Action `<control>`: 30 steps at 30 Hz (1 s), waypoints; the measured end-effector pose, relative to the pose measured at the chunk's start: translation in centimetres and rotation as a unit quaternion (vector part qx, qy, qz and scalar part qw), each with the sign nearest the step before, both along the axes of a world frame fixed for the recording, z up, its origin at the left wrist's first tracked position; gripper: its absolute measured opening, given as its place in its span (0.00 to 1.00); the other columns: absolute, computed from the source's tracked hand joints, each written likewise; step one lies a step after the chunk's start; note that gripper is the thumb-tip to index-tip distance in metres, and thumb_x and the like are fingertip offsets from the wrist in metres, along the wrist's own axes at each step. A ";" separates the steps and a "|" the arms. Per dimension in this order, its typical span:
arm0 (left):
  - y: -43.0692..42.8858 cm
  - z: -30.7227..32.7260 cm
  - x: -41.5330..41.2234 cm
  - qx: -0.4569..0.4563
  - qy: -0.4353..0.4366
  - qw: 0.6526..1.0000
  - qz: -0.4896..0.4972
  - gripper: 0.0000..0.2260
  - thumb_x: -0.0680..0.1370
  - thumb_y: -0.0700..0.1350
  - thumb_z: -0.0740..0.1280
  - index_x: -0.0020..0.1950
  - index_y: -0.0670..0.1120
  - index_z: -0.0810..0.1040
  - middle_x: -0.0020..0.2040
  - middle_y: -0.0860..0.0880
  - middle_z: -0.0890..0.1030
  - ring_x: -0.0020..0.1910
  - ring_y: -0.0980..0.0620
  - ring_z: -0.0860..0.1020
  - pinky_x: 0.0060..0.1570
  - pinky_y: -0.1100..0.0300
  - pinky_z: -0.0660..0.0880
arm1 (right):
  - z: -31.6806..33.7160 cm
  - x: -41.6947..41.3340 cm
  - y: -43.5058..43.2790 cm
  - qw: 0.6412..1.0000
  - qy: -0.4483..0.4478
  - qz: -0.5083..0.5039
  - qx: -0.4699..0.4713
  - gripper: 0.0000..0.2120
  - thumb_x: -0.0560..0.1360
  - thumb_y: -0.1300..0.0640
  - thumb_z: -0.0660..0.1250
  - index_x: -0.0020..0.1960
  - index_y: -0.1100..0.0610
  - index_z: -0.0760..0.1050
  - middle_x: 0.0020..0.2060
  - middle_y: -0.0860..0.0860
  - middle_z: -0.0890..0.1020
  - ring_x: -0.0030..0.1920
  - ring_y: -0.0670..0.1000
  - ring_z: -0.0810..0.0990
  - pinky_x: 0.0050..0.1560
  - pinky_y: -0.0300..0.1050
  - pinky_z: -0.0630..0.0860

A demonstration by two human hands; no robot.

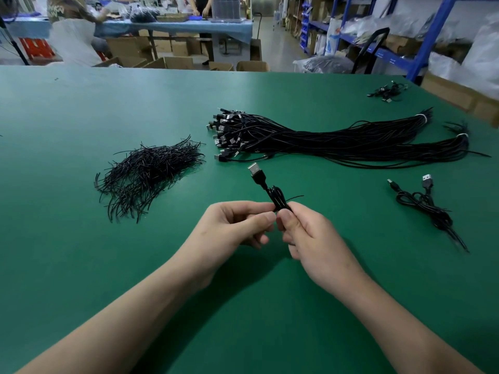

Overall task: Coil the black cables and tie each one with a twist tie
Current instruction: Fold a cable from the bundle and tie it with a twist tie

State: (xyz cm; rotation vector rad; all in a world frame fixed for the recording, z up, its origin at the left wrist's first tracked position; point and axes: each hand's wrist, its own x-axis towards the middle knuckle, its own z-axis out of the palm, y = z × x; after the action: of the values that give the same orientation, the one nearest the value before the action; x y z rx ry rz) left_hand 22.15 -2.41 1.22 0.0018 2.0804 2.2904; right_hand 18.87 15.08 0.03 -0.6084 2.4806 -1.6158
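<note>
Coiled cable held just above table, front middle, plug pointing away; right grip clenched round coil, left grip pinching its lower end. Twist tie juts out right, tying seemingly under way. One tied cable lies at right, a few more far corner. Big bundle of loose cables and heap of ties remain: most work left

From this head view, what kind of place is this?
Probably a warehouse packing floor: blue steel shelving racks loaded with bags and cartons, brown cardboard boxes on the floor, and a big bundle of loose black USB cables on the green work table.
</note>
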 end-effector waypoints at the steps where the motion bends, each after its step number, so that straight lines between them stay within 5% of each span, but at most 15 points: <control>1: -0.1 -0.1 0.0 0.013 -0.001 1.000 -0.011 0.12 0.74 0.47 0.73 0.54 0.44 0.87 0.41 0.46 0.84 0.35 0.54 0.79 0.38 0.64 0.77 | 0.0 0.0 0.1 1.000 0.005 0.001 0.004 0.14 0.85 0.48 0.56 0.48 0.54 0.74 0.29 0.39 0.73 0.30 0.41 0.71 0.35 0.42 0.63; 5: -0.7 -0.3 -0.1 0.012 0.026 0.999 -0.030 0.11 0.76 0.47 0.70 0.54 0.45 0.87 0.42 0.46 0.84 0.39 0.54 0.80 0.39 0.63 0.76 | 0.0 0.4 0.0 0.998 -0.017 0.035 -0.056 0.17 0.84 0.44 0.56 0.43 0.53 0.70 0.27 0.42 0.65 0.28 0.46 0.61 0.29 0.45 0.58; 12: -1.6 -0.1 -0.4 -0.065 0.099 0.992 -0.040 0.07 0.75 0.45 0.72 0.48 0.56 0.88 0.43 0.55 0.86 0.42 0.59 0.79 0.40 0.65 0.76 | 0.9 1.1 -0.2 0.977 -0.097 0.104 -0.160 0.16 0.82 0.45 0.55 0.42 0.55 0.69 0.30 0.48 0.63 0.26 0.46 0.57 0.25 0.34 0.57; 20: -1.9 -0.2 -0.6 -0.078 0.122 0.989 -0.028 0.06 0.71 0.49 0.76 0.46 0.49 0.86 0.44 0.52 0.86 0.43 0.59 0.81 0.44 0.71 0.73 | 0.7 1.2 -0.4 0.962 -0.151 0.138 -0.178 0.16 0.81 0.45 0.58 0.45 0.57 0.70 0.30 0.41 0.66 0.28 0.42 0.60 0.24 0.33 0.59; 24: -1.5 -0.7 -0.5 -0.062 0.110 0.992 -0.027 0.11 0.72 0.46 0.74 0.52 0.42 0.86 0.42 0.52 0.86 0.43 0.58 0.82 0.44 0.71 0.73 | 0.7 1.3 -0.6 0.967 -0.140 0.135 -0.165 0.13 0.81 0.44 0.59 0.42 0.48 0.75 0.32 0.40 0.69 0.28 0.41 0.62 0.25 0.33 0.59; 27: -1.4 -1.0 -0.5 -0.016 0.083 0.996 -0.043 0.15 0.72 0.45 0.74 0.55 0.39 0.84 0.41 0.51 0.86 0.41 0.59 0.82 0.43 0.72 0.73 | 0.8 1.4 -0.7 0.971 -0.138 0.127 -0.150 0.13 0.80 0.46 0.58 0.40 0.45 0.75 0.33 0.43 0.68 0.29 0.42 0.62 0.26 0.33 0.60; 30: -1.5 -1.1 -0.4 0.009 0.078 0.994 -0.077 0.14 0.75 0.44 0.73 0.57 0.37 0.83 0.41 0.52 0.85 0.40 0.59 0.81 0.44 0.72 0.74 | 1.1 1.4 -0.5 0.965 -0.166 0.140 -0.146 0.13 0.84 0.49 0.57 0.45 0.53 0.74 0.36 0.50 0.67 0.30 0.42 0.62 0.26 0.32 0.59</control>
State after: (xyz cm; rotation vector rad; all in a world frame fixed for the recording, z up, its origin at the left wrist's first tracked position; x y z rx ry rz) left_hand 21.72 -3.88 0.15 0.3390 2.0476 2.2834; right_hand 20.29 14.57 1.13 -0.6250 1.8477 -1.8076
